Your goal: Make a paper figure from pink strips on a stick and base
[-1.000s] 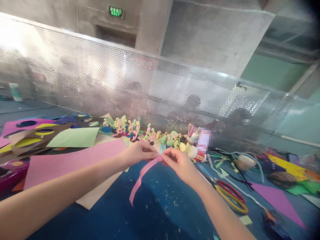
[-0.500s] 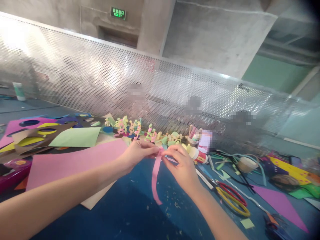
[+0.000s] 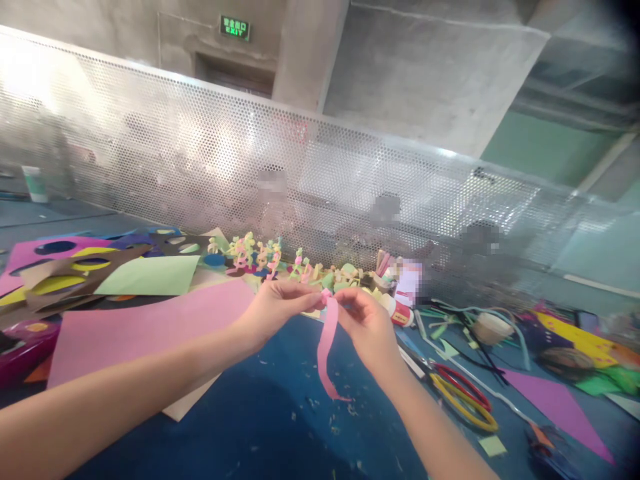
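Pinching top end of pink paper strip (image 3: 327,347) between left hand (image 3: 273,308) and right hand (image 3: 367,327), fingertips meeting; hanging down, long axis near vertical, tail curling toward blue table (image 3: 260,427).

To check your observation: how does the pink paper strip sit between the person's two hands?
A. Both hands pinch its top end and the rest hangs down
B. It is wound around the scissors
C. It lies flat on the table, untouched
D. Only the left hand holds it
A: the left hand and right hand meet at the top of the pink paper strip, whose free end dangles toward the blue table.
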A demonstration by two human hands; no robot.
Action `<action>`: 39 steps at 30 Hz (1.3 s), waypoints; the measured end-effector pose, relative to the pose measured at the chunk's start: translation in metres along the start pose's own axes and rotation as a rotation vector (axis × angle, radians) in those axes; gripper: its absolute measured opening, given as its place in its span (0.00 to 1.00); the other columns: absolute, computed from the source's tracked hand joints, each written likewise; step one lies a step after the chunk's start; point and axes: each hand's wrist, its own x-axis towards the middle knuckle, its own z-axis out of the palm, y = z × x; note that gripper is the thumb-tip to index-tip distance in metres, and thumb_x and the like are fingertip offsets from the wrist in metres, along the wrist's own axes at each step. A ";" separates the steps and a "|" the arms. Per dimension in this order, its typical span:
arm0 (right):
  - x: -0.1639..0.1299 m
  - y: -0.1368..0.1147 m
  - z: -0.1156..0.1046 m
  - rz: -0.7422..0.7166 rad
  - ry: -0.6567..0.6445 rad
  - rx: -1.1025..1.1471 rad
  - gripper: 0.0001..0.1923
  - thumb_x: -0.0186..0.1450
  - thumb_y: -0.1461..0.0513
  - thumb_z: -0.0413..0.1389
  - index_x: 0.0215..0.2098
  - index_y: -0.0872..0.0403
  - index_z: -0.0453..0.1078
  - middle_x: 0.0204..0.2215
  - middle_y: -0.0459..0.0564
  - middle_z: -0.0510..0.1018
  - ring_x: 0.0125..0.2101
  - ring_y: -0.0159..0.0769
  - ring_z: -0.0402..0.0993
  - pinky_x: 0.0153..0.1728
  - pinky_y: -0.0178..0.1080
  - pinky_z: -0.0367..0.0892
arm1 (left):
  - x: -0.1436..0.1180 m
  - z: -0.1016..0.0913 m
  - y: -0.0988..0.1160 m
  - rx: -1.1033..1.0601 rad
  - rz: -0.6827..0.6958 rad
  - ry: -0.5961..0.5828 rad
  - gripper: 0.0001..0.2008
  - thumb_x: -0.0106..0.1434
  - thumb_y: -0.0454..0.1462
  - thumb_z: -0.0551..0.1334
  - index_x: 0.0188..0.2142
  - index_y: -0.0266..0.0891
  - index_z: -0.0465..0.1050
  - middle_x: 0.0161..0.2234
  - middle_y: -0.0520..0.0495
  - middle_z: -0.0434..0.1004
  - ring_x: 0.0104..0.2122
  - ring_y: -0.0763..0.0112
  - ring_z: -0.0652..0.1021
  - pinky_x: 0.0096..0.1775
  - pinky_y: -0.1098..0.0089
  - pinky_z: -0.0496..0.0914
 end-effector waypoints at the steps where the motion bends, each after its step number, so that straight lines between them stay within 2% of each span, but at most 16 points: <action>1: 0.000 -0.001 0.000 0.013 0.001 0.030 0.07 0.57 0.58 0.56 0.30 0.53 0.66 0.27 0.45 0.72 0.28 0.32 0.69 0.31 0.35 0.67 | 0.000 0.000 0.000 0.003 0.006 -0.003 0.10 0.52 0.41 0.64 0.31 0.37 0.76 0.30 0.47 0.78 0.32 0.71 0.75 0.39 0.70 0.69; 4: 0.001 -0.002 0.002 0.031 0.000 0.089 0.08 0.56 0.58 0.57 0.31 0.52 0.66 0.28 0.45 0.72 0.30 0.33 0.70 0.31 0.35 0.66 | 0.000 -0.001 -0.001 0.010 0.027 -0.018 0.09 0.52 0.40 0.64 0.30 0.37 0.76 0.29 0.48 0.78 0.32 0.71 0.75 0.39 0.71 0.68; 9: 0.001 -0.001 0.003 0.049 -0.035 0.098 0.14 0.57 0.58 0.57 0.41 0.52 0.64 0.30 0.47 0.73 0.34 0.36 0.71 0.33 0.37 0.68 | 0.000 -0.002 -0.001 0.051 0.043 -0.016 0.09 0.52 0.40 0.64 0.30 0.37 0.76 0.30 0.48 0.77 0.32 0.71 0.75 0.38 0.71 0.68; 14: 0.001 0.002 0.004 0.077 -0.061 0.104 0.08 0.58 0.58 0.56 0.35 0.53 0.67 0.31 0.47 0.73 0.32 0.34 0.70 0.36 0.38 0.68 | 0.001 -0.002 -0.003 0.067 0.051 -0.050 0.09 0.53 0.40 0.63 0.30 0.37 0.76 0.30 0.47 0.77 0.33 0.69 0.76 0.40 0.69 0.68; 22: 0.001 0.001 0.003 0.066 -0.030 0.091 0.09 0.57 0.57 0.56 0.34 0.53 0.67 0.30 0.46 0.73 0.32 0.34 0.70 0.36 0.37 0.67 | 0.000 -0.001 -0.002 0.056 0.025 -0.024 0.09 0.53 0.41 0.63 0.29 0.36 0.76 0.29 0.47 0.77 0.32 0.70 0.75 0.39 0.69 0.69; 31: 0.002 0.004 0.002 0.120 -0.047 0.086 0.10 0.56 0.56 0.57 0.32 0.54 0.68 0.28 0.46 0.73 0.30 0.34 0.70 0.34 0.36 0.67 | 0.001 -0.001 -0.005 0.041 0.003 -0.080 0.09 0.52 0.39 0.64 0.32 0.37 0.75 0.32 0.48 0.77 0.34 0.70 0.76 0.41 0.69 0.68; 39: 0.005 0.004 -0.003 0.130 -0.081 0.068 0.11 0.56 0.56 0.56 0.34 0.53 0.71 0.30 0.47 0.77 0.32 0.36 0.72 0.35 0.38 0.67 | 0.006 -0.007 -0.014 0.207 0.064 -0.129 0.07 0.52 0.37 0.63 0.32 0.38 0.75 0.32 0.49 0.77 0.33 0.69 0.76 0.40 0.69 0.69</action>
